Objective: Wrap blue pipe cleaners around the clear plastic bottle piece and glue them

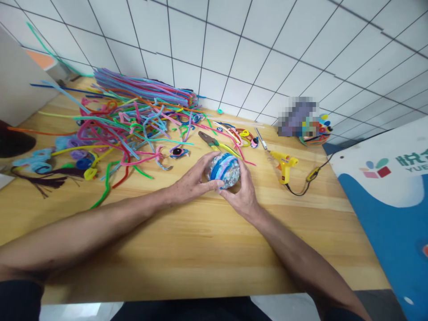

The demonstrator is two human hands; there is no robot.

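Observation:
A round, speckled grey ball [231, 178] with blue and lilac pipe cleaners wrapped in bands across it is held between my two hands above the table. My left hand [194, 180] grips its left side, the thumb across the lower front. On the other side my right hand [245, 191] curls round it, its thumb under the bottom edge near the left thumb. Just beyond the ball lie pliers [214, 142] with yellow-green handles, partly hidden by it. Whether the ball touches the tabletop I cannot tell.
Loose pipe cleaners [127, 129] tangle over the left side, with a thick bundle [143, 87] by the tiled wall [187, 40]. A yellow glue gun [284, 165] with a black cord lies to the right. Farther back stands a decorated pot-like object [312, 133], partly pixelated.

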